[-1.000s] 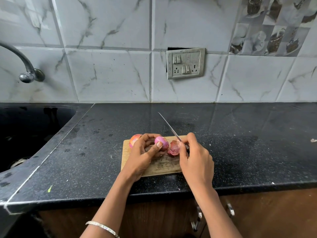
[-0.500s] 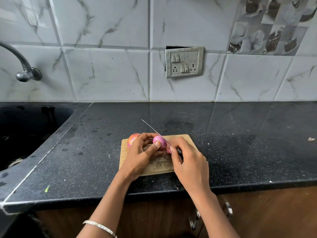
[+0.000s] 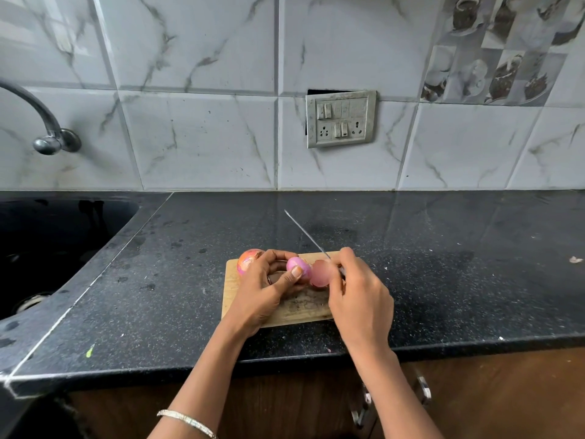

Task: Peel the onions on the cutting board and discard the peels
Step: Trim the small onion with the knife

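Two onions are in view. One onion (image 3: 297, 266) is pink, smooth and glossy, mostly peeled; the left hand (image 3: 264, 291) holds it with curled fingers and the thumb across its front, just above the board (image 3: 286, 313). The second onion (image 3: 248, 260) is round, with dry orange-pink skin on it; it sits at the far left corner of the board, partly hidden behind the left hand.

One peel (image 3: 320, 273) shows, a thin pink rounded piece like a small cup, just beside the held onion on its right. The right hand (image 3: 359, 299) pinches it with the thumb, and the same hand grips one knife (image 3: 305, 236). Its handle is hidden inside the fingers; the blade is narrow, flat, of bright metal, and points up and away to the left over the tabletop (image 3: 443, 264).

There is one board, rectangular, of pale wood, with dark scratched marks in its middle. It lies flat near the front edge of the tabletop, which is black polished stone with fine light speckles. To the left is one dark sink (image 3: 47, 248), and above it one curved metal tap (image 3: 44, 122). The wall has grey marble-pattern tiles and one metal switch plate (image 3: 341, 118). One thin silvery bracelet (image 3: 186, 422) is around the left wrist. Two metal handles (image 3: 424, 389) show on the brown wooden cabinet below.
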A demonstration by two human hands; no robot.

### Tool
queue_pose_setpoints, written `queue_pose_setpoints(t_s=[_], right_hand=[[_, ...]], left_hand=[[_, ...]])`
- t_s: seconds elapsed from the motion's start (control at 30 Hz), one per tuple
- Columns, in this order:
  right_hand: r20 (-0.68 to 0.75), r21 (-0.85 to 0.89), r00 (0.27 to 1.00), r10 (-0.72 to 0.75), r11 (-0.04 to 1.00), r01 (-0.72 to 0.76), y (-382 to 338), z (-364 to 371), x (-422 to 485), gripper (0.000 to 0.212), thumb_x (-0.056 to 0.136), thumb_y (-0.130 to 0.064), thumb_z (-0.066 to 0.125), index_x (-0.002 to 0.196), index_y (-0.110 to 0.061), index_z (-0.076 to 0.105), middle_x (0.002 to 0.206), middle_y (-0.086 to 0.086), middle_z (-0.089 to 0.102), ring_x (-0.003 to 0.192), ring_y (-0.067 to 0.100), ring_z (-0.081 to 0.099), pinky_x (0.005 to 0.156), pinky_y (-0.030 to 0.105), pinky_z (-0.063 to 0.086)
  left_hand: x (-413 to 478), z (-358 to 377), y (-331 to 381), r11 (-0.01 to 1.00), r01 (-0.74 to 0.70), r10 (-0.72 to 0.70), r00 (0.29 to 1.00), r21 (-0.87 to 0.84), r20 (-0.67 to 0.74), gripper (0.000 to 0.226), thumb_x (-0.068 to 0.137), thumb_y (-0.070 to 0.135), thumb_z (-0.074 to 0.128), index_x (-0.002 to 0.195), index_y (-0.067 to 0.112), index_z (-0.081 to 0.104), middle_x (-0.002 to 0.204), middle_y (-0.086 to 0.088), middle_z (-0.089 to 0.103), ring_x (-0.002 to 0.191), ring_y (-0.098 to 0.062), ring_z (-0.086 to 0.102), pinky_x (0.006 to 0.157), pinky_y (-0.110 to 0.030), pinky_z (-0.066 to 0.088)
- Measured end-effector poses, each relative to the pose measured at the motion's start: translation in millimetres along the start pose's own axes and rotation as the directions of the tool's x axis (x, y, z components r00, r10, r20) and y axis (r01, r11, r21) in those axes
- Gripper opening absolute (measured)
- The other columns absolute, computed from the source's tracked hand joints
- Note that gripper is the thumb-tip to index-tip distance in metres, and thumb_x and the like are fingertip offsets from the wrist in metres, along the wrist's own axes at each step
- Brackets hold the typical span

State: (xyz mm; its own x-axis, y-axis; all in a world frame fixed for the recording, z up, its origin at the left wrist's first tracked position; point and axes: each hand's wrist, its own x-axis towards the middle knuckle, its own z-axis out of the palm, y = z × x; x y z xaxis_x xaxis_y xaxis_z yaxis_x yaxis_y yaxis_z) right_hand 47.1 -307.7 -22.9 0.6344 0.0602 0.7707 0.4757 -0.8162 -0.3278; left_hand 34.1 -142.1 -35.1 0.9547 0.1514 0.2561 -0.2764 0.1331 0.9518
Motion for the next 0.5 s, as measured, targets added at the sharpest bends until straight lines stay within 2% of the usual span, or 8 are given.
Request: queue_pose_setpoints(t_s=[0.1, 0.17, 0.23, 0.33, 0.43, 0.5], right_hand=[[0.045, 0.161, 0.999, 0.022, 0.986, -0.029, 3, -7, 6, 0.013, 0.099, -0.027, 0.063, 0.091, -0.023, 0.054, 0.077, -0.009, 0.063, 0.061, 0.019, 0.062, 0.044, 0.032, 0.042], [0.118, 0.286, 0.993, 0.010, 0.957, -0.044, 5, -8, 5, 0.011, 0.099, -0.032, 0.062, 0.093, -0.028, 0.054, 0.089, -0.011, 0.069, 0.069, 0.016, 0.065, 0.053, 0.037, 0.050], [0.177, 0.352, 0.984, -0.009, 0.934, -0.054, 4, -8, 1, 0.011, 0.099, -0.035, 0.061, 0.094, -0.029, 0.054, 0.094, -0.012, 0.071, 0.075, 0.011, 0.066, 0.058, 0.039, 0.053], [0.199, 0.305, 0.980, -0.017, 0.951, -0.045, 1, -6, -5, 0.010, 0.099, -0.035, 0.062, 0.093, -0.029, 0.056, 0.089, -0.011, 0.069, 0.069, 0.011, 0.061, 0.055, 0.037, 0.051], [0.175, 0.229, 0.984, -0.031, 0.973, -0.010, -1, -5, -6, 0.010, 0.100, -0.035, 0.060, 0.093, -0.028, 0.056, 0.088, -0.009, 0.068, 0.070, 0.015, 0.062, 0.052, 0.039, 0.051], [0.150, 0.179, 0.987, -0.060, 0.983, 0.032, -2, -3, -5, 0.010, 0.100, -0.034, 0.061, 0.094, -0.027, 0.056, 0.083, -0.010, 0.065, 0.066, 0.015, 0.061, 0.047, 0.035, 0.048]], left_hand=[[1, -1, 2, 1.000, -0.016, 0.016, 1.000, 0.013, 0.000, 0.045, 0.083, 0.027, 0.073, 0.120, 0.005, 0.061, 0.111, -0.014, 0.073, 0.102, -0.026, 0.073, 0.085, -0.034, 0.061], [0, 0, 3, 0.999, -0.034, 0.034, 0.999, 0.015, -0.002, 0.045, 0.083, 0.025, 0.073, 0.121, 0.004, 0.061, 0.110, -0.012, 0.073, 0.099, -0.019, 0.073, 0.082, -0.028, 0.060], [0, 1, 3, 0.999, -0.040, 0.040, 0.999, 0.010, -0.005, 0.045, 0.083, 0.024, 0.073, 0.121, 0.004, 0.060, 0.108, -0.009, 0.074, 0.097, -0.016, 0.073, 0.080, -0.026, 0.059], [1, 0, 2, 0.999, -0.038, 0.038, 0.999, 0.017, -0.002, 0.040, 0.084, 0.019, 0.075, 0.118, 0.006, 0.060, 0.103, -0.004, 0.076, 0.096, -0.018, 0.073, 0.084, -0.029, 0.060], [2, -2, -1, 0.997, -0.052, 0.053, 0.999, 0.058, -0.002, 0.042, 0.083, 0.017, 0.082, 0.117, 0.007, 0.060, 0.105, -0.006, 0.075, 0.100, -0.025, 0.073, 0.090, -0.033, 0.059], [3, -4, -2, 0.996, -0.053, 0.053, 0.999, 0.069, -0.002, 0.043, 0.080, 0.020, 0.080, 0.115, 0.009, 0.059, 0.107, -0.008, 0.074, 0.102, -0.029, 0.073, 0.093, -0.037, 0.059]])
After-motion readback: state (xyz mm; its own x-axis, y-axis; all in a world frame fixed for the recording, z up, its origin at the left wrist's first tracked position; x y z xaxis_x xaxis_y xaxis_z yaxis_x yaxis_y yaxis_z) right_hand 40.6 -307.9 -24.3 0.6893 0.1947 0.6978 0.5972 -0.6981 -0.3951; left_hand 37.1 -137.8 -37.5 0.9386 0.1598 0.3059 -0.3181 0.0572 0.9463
